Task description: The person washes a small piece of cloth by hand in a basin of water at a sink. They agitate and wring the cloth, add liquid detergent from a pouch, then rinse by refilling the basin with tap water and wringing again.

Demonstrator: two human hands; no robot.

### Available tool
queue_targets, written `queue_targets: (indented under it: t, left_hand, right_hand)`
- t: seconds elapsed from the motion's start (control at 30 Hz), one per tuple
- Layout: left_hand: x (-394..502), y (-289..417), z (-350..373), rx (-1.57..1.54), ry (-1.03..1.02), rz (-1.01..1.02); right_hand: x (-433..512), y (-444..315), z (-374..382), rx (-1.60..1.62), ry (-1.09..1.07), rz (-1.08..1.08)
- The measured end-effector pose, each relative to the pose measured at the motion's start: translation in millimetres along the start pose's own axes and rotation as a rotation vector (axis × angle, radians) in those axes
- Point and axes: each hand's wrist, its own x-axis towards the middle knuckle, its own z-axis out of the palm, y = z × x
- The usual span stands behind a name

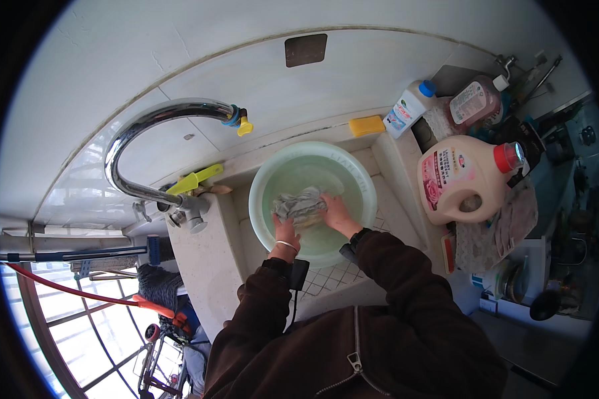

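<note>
A pale green plastic basin (263, 234) holding cloudy water stands inside a stone laundry sink (339, 294) with a tiled bottom. Partly under the water lies a bunched wet grey cloth (299, 204). My left hand (285, 234), with a bangle at the wrist, grips the cloth's near left side. At the cloth's right end, my right hand (335, 212) has its fingers closed on the fabric. Some fingertips are hidden by the cloth and water.
A curved chrome faucet (125, 144) with a yellow nozzle (245, 127) rises at the left. A yellow sponge (367, 126), a white bottle with a blue cap (407, 109) and a large laundry detergent jug (461, 179) stand along the right. A yellow-green scraper or brush (194, 179) lies behind the faucet base.
</note>
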Motion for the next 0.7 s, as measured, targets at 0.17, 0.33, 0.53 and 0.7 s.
queue_targets:
  t: [0.17, 0.33, 0.53, 0.7]
  left_hand:
    - [14.0, 7.0, 0.4, -0.217, -0.282, -0.260]
    - [33.2, 6.4, -10.3, -0.121, -0.491, -0.158]
    - [8.6, -7.9, 1.1, -0.194, -0.511, -0.092]
    - [-25.3, 15.8, -17.8, -0.010, -0.241, -0.042]
  right_hand:
    - [-24.2, -46.1, -6.1, 0.680, -0.432, 0.017]
    - [-34.6, -66.3, -13.3, 0.482, -0.196, -0.254]
    - [7.9, -25.2, -8.4, 0.039, 0.144, -0.171]
    - [24.3, 21.6, -7.2, -0.020, 0.388, -0.138]
